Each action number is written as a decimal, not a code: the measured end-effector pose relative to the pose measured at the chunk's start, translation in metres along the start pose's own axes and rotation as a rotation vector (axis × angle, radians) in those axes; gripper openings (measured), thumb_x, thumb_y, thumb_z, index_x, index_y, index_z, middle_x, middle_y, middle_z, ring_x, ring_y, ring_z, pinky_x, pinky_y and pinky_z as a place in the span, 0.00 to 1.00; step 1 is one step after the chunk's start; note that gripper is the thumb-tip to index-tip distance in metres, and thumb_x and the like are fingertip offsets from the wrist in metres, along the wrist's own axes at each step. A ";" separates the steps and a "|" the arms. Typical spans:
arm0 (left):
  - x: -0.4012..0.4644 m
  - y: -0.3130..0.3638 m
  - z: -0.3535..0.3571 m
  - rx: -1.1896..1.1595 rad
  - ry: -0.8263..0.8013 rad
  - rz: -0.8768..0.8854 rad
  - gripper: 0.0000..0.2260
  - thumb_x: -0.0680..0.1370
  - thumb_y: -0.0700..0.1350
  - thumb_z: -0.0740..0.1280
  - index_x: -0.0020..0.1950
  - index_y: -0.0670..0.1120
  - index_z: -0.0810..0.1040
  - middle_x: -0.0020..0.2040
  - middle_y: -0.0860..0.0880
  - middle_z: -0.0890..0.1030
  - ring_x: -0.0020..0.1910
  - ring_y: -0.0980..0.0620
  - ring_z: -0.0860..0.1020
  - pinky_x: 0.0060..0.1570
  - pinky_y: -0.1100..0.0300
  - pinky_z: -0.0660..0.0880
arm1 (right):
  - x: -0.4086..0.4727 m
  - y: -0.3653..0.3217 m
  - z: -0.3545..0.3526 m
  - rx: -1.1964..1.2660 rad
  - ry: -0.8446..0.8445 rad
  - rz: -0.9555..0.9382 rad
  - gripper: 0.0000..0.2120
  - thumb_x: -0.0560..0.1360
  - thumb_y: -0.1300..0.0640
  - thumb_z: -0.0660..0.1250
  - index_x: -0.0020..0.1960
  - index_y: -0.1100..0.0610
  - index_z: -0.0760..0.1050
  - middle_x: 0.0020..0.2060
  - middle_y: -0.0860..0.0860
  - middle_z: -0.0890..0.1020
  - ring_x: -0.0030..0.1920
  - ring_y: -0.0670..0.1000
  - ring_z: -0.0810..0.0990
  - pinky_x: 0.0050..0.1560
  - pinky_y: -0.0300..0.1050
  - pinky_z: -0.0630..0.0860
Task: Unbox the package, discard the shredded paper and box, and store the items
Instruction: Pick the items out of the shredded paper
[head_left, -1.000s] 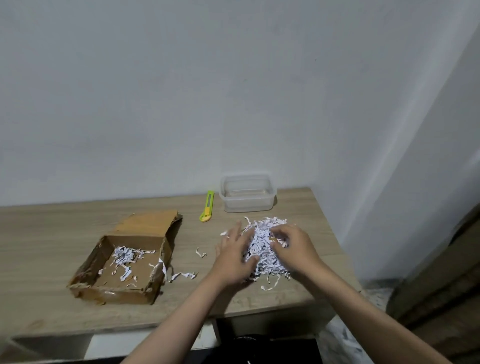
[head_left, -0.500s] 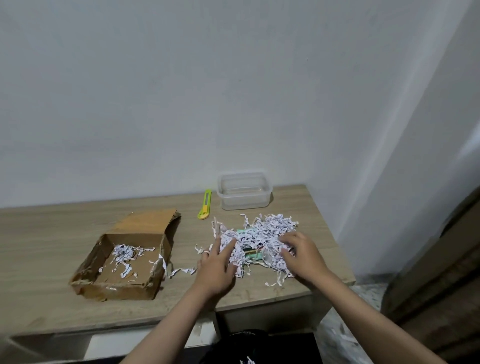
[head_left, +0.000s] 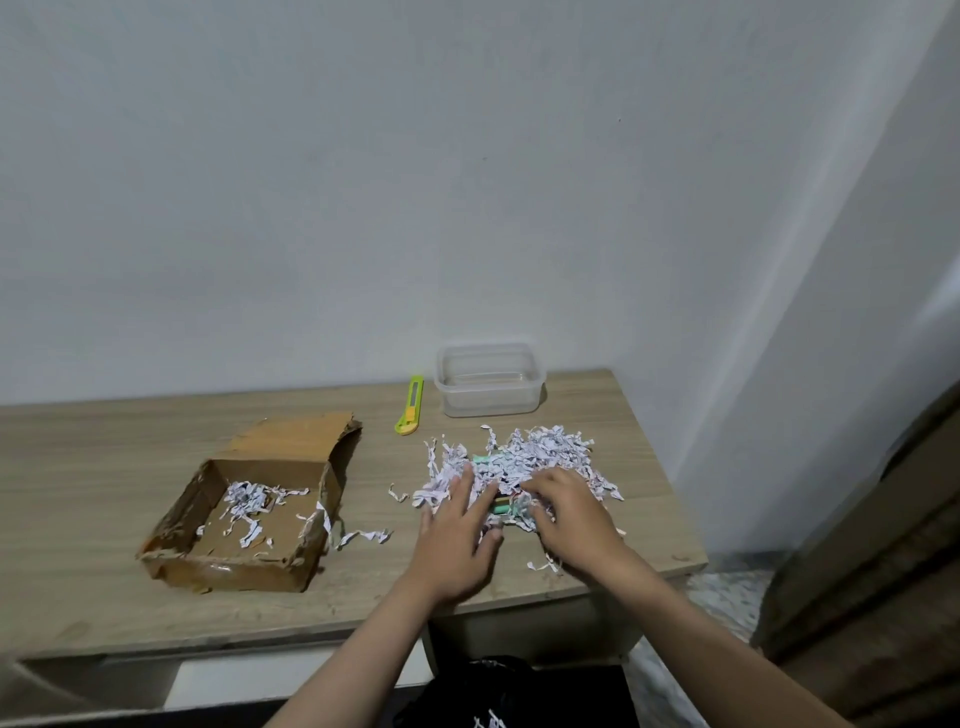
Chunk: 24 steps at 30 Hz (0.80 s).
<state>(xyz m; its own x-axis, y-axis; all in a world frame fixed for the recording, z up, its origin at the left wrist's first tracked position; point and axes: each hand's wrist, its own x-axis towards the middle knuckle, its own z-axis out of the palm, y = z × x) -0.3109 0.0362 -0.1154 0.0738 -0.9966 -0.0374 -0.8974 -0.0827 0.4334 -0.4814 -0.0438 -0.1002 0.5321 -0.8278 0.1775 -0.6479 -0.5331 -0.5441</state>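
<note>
We have spread the shredded paper (head_left: 519, 462) apart; our flat left hand (head_left: 457, 540) and right hand (head_left: 571, 514), gripping nothing, uncover green items (head_left: 506, 506) for storing.

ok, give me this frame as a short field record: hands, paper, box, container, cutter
left hand: flat on the shredded paper pile, fingers spread
right hand: on the pile, fingers curled into the shreds
items: green pieces showing between the hands, partly buried
cardboard box: open, left of pile, a few shreds inside
plastic container: behind pile, by the wall, no lid, looks empty
utility knife: yellow-green, left of the container
table: wooden, loose strips between box and pile
</note>
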 end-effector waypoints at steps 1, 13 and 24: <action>-0.001 -0.003 0.004 0.022 -0.017 -0.023 0.27 0.80 0.55 0.54 0.76 0.59 0.46 0.78 0.52 0.39 0.77 0.49 0.43 0.71 0.39 0.46 | -0.002 0.003 0.002 -0.005 -0.002 0.016 0.15 0.75 0.56 0.63 0.62 0.52 0.75 0.57 0.47 0.76 0.61 0.49 0.70 0.60 0.44 0.70; -0.011 -0.022 0.019 0.037 0.133 0.004 0.28 0.78 0.61 0.51 0.75 0.63 0.42 0.78 0.54 0.45 0.77 0.52 0.45 0.72 0.43 0.52 | -0.017 0.032 -0.017 0.023 0.126 0.121 0.16 0.73 0.57 0.66 0.60 0.54 0.77 0.56 0.48 0.77 0.59 0.49 0.73 0.55 0.43 0.72; -0.015 -0.024 0.025 0.016 0.230 -0.038 0.28 0.76 0.64 0.53 0.75 0.62 0.50 0.78 0.56 0.47 0.76 0.47 0.52 0.71 0.39 0.55 | 0.016 -0.018 -0.004 -0.060 -0.043 -0.040 0.11 0.74 0.56 0.64 0.56 0.54 0.78 0.50 0.49 0.80 0.55 0.51 0.73 0.55 0.47 0.71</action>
<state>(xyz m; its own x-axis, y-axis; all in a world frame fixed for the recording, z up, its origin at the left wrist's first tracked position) -0.3010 0.0529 -0.1476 0.2038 -0.9669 0.1538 -0.8987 -0.1224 0.4212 -0.4631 -0.0475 -0.0845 0.5803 -0.7981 0.1620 -0.6563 -0.5761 -0.4871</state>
